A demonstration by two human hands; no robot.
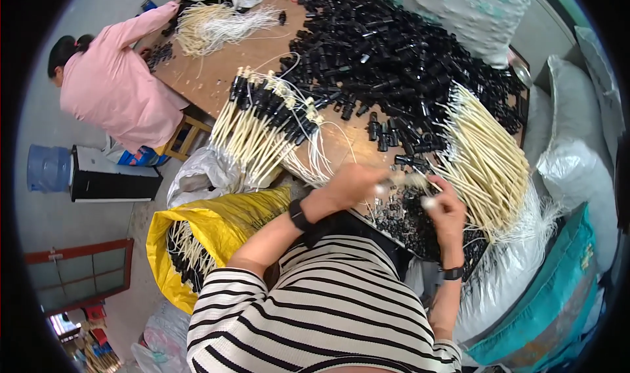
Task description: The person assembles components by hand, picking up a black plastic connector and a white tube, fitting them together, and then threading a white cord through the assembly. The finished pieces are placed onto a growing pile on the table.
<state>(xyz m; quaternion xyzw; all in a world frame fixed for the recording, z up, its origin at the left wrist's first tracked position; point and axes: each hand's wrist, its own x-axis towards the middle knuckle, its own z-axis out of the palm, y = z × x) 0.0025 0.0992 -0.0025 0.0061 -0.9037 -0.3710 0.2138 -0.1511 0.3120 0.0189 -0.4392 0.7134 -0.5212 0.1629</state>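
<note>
Through blur, cannot tell the grip of left hand (357, 184) or right hand (449, 210), left of cream rod bundle (489, 166).

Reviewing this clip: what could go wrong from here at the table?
The left bundle overhangs the table, so a knock might tip some of it off. Loose white wires trail near the left hand and could snag. Small black bits lie beside the right hand, near the edge; a sweep may scatter them.
</note>
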